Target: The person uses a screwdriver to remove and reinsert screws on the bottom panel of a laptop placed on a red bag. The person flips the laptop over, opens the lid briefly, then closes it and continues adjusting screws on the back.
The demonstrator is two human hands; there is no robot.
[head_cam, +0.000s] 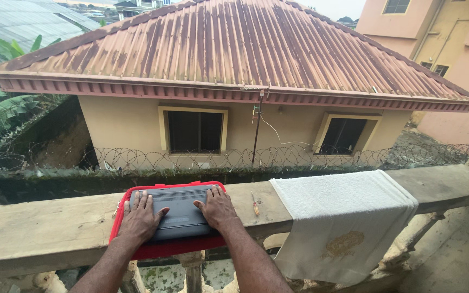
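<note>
Laptop (182, 214) in red case (137, 249), both hands flat atop.

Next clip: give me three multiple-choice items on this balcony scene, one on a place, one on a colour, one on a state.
1. Where does the screwdriver lie?
A. On the ledge between the grey device and the towel
B. On top of the towel
C. Left of the red case

2. What colour is the case under the device?
A. Blue
B. Red
C. Green

3. How are the hands placed?
A. Both lifted off the device
B. Only one on it
C. Left hand and right hand both flat on top of it

Answers: 1 A, it lies on bare ledge between the two; 2 B, a red edge rims the device; 3 C, both palms rest on it with fingers spread.
</note>
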